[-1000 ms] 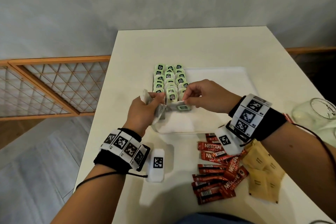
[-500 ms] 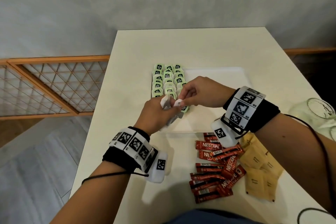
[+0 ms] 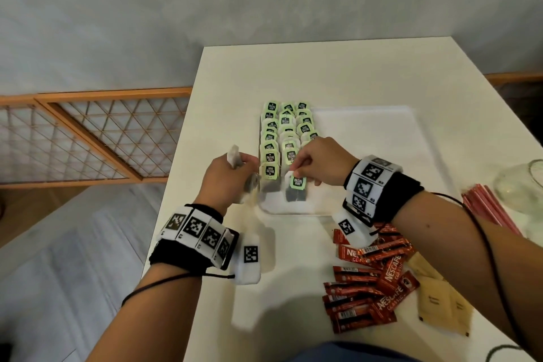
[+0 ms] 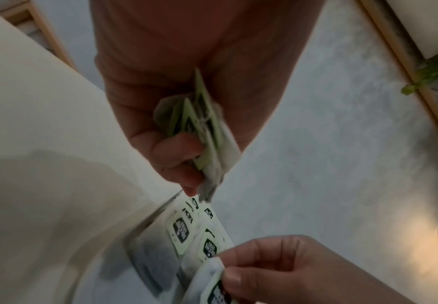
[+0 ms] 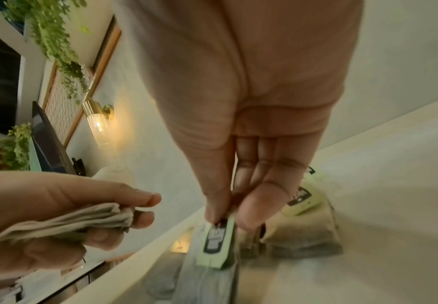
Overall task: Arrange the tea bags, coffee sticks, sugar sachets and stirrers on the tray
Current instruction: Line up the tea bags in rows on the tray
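Three columns of green-tagged tea bags (image 3: 282,132) lie on the left part of a clear tray (image 3: 382,156). My right hand (image 3: 296,172) pinches the top of one tea bag (image 3: 296,189) at the near end of the middle column; the right wrist view shows thumb and fingers on its green tag (image 5: 216,241). Left of the tray, my left hand (image 3: 232,176) grips a small bundle of tea bags (image 4: 207,133), their ends sticking out above (image 3: 234,157) and below the fist. Red coffee sticks (image 3: 370,282), tan sugar sachets (image 3: 440,303) and red stirrers (image 3: 487,209) lie on the table.
A glass jar (image 3: 520,188) stands at the right edge of the white table (image 3: 323,73). The tray's right part is bare. The table's left edge drops to a grey floor beside a wooden lattice panel (image 3: 88,138).
The hands have parted: the left went back left of the tray with its bundle, while the right carried one tea bag down to the near end of the middle column.
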{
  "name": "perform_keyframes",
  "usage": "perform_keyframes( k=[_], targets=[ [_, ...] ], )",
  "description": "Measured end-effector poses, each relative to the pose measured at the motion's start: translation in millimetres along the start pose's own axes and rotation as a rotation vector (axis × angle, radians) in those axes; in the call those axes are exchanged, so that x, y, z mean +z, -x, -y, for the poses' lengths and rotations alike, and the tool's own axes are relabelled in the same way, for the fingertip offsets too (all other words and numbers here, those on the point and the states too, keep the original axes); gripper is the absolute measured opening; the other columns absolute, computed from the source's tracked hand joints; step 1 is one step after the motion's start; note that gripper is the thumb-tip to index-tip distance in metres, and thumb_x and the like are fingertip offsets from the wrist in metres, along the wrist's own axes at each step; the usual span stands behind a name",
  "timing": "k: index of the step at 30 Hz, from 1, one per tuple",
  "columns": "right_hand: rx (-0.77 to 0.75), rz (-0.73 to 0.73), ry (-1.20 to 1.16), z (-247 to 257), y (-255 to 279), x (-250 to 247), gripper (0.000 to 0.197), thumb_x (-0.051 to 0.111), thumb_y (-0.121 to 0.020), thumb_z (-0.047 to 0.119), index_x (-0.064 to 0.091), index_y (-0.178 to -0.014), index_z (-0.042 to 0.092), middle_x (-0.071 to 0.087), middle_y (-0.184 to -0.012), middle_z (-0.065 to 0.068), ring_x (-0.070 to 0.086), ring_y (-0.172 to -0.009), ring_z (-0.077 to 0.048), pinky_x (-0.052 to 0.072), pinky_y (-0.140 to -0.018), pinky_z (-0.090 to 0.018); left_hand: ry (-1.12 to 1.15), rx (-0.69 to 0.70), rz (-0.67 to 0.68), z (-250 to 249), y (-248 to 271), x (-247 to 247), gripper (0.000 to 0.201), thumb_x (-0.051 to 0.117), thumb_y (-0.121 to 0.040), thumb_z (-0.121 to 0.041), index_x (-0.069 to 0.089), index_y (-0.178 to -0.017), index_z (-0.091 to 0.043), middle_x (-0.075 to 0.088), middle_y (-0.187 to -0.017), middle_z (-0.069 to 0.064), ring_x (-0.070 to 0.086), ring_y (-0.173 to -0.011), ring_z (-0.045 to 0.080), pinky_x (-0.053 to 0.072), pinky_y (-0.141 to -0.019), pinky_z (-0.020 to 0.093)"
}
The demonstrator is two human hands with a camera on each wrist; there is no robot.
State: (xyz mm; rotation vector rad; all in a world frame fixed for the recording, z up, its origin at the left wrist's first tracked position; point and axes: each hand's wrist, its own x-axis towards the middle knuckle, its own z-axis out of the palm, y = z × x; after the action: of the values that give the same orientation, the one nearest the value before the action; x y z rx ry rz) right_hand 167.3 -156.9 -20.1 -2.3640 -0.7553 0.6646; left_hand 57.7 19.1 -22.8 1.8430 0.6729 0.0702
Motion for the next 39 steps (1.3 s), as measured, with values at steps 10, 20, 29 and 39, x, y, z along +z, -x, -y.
perform_keyframes(
  k=[10,20,29,39],
  targets=[
    [0.009,-0.181,-0.004,-3.3,-23.7,10.2,0.012,0.079,-0.077,0.012,0.078,-0.089,0.015,0.073,-0.085,-0.001,0.066,-0.079,-0.012,0.051,-0.079,-0.023,0.093,-0.065,0.068,7.3,-6.3,13.7,0.016,0.060,-0.094,-0.023,0.072,-0.083,-0.021,0.072,-0.078,-0.004,0.063,-0.072,0.012,0.046,-0.064,0.024],
    [-0.254,-0.090,-0.252,0.2,37.9,-1.1,0.036,0.087,-0.067,0.012,0.073,-0.098,0.024,0.060,-0.093,-0.001,0.063,-0.070,-0.016,0.047,-0.066,-0.013,0.321,-0.297,0.248,-11.1,1.2,43.2,0.016,0.058,-0.095,-0.019,0.067,-0.101,-0.007,0.068,-0.082,0.006,0.061,-0.071,0.019,0.047,-0.062,0.027],
    [-0.168,-0.235,-0.454,-20.3,49.4,1.9,0.013,0.078,-0.078,0.015,0.072,-0.085,0.007,0.065,-0.076,0.002,0.058,-0.063,-0.006,0.047,-0.063,-0.017,0.309,-0.303,0.311,-23.4,12.9,53.6,0.019,0.055,-0.097,-0.025,0.069,-0.101,-0.013,0.074,-0.079,0.002,0.070,-0.065,0.012,0.053,-0.049,0.023],
    [-0.047,-0.153,-0.646,-25.4,48.3,-8.0,0.015,0.073,-0.083,0.008,0.065,-0.096,0.012,0.065,-0.070,0.000,0.060,-0.058,-0.009,0.050,-0.058,-0.021,0.199,0.007,0.287,-21.7,22.6,43.4,0.015,0.068,-0.089,-0.026,0.070,-0.093,-0.012,0.067,-0.071,0.003,0.061,-0.058,0.012,0.044,-0.045,0.023]
  ],
)
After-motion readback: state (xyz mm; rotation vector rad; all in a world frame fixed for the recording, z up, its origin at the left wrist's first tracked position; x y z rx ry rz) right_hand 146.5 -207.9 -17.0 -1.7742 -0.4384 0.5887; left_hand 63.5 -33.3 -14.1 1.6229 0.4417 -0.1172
